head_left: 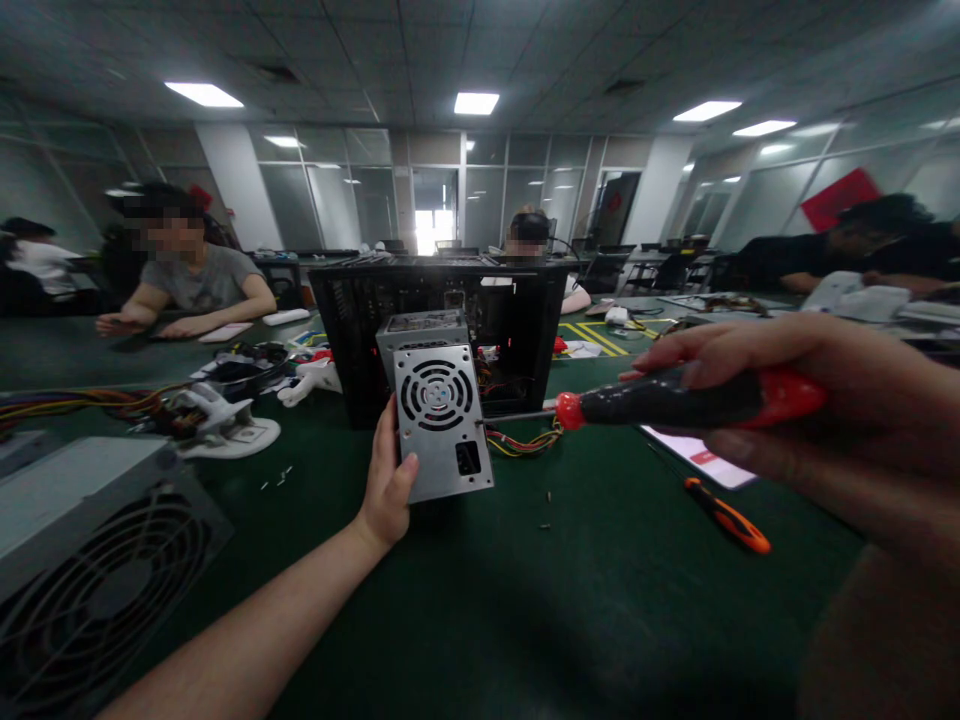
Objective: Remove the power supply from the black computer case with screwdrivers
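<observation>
My left hand (391, 487) grips the lower left side of a silver computer power supply (442, 470), whose fan grille and power socket face me. The unit tilts in front of an open black computer case (551, 340). In my right hand (795, 400) is a red and black screwdriver (667, 400), held level and pointing left. Its shaft reaches the right edge of the power supply; whether the tip touches a screw there I cannot tell. Coloured cables (525, 443) lie on the table behind the shaft.
Loose screws (544, 526) lie on the green table (480, 620). An orange and black screwdriver (727, 517) rests at right beside a pink-white phone-like slab (705, 460). Another power supply (112, 560) stands at left, near a white plastic part (232, 430). People sit across the table.
</observation>
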A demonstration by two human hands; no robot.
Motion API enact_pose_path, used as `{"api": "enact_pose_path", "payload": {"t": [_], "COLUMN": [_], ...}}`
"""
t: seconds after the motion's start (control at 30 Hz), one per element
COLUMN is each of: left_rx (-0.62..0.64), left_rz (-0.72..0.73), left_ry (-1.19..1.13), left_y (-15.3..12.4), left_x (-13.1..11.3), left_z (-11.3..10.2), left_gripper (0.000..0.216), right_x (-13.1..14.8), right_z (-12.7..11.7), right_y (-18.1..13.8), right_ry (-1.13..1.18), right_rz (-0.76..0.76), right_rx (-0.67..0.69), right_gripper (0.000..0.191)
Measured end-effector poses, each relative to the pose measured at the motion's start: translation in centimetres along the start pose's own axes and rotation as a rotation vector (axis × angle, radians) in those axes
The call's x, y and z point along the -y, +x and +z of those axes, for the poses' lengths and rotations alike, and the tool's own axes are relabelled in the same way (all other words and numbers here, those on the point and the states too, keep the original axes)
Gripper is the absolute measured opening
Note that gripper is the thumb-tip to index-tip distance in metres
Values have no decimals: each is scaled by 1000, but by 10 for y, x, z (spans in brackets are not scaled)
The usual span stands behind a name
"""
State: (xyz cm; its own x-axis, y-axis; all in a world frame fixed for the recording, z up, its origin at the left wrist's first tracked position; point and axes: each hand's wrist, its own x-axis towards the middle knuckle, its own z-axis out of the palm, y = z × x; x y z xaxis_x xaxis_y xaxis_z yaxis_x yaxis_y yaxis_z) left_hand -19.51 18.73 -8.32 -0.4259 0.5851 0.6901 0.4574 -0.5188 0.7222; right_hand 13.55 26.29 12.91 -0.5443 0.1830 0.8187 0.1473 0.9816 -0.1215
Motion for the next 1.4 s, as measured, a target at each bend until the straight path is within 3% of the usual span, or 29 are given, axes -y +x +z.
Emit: {"api": "enact_pose_path", "payload": {"t": [0.07, 0.1, 0.23, 0.33, 0.4, 0.53, 0.67, 0.77, 0.87, 0.93, 1.0, 1.07, 1.13, 1.2, 1.3, 1.4], "left_rx": [0, 2, -3, -3, -2, -24, -24, -14, -11, -9, -6, -4, -4, -5, -7, -5], "left_rz": [-2, -2, 1, 0, -2, 2, 0, -2, 2, 1, -1, 0, 0, -4, -7, -3], "left_ry": [0, 0, 4, -1, -9, -19, -15, -15, -23, -28, -31, -31, -27, -20, -4, -4], "left_y": [0, 0, 0, 0, 1, 1, 0, 0, 0, 1, 1, 1, 1, 0, 0, 0], "left_x": [0, 1, 0, 0, 0, 0, 0, 1, 1, 0, -1, -2, -2, -3, -4, -3], "left_z": [0, 0, 0, 0, 0, 1, 1, 1, 1, 1, 1, 1, 1, 1, 0, 0], "left_gripper": [78, 78, 77, 77, 78, 77, 76, 75, 76, 76, 77, 77, 77, 77, 75, 74], "right_x": [2, 3, 1, -4, -6, -4, 1, 4, 5, 3, 1, 0, 1, 4, 7, 5], "right_z": [7, 12, 42, 59, 58, 36, 14, 8, 7, 13, 25, 44, 65, 81, 81, 57], "right_y": [5, 7, 17, 18, 16, 8, 5, 7, 12, 14, 16, 17, 17, 17, 15, 11], "right_ry": [-100, -183, -416, -324, -117, 254, 302, 270, 183, 48, -120, -183, -100, 16, 83, 199], "right_rz": [-4, 12, 150, 142, 152, 188, 103, 11, -1, 49, 122, 139, 70, -24, -69, 2], "right_rx": [63, 18, -373, -513, -455, -142, 102, 168, 119, 15, -157, -394, -616, -719, -642, -379], "right_gripper": [37, 40, 35, 20, 27, 53, 54, 41, 29, 32, 38, 30, 13, 2, 11, 22]}}
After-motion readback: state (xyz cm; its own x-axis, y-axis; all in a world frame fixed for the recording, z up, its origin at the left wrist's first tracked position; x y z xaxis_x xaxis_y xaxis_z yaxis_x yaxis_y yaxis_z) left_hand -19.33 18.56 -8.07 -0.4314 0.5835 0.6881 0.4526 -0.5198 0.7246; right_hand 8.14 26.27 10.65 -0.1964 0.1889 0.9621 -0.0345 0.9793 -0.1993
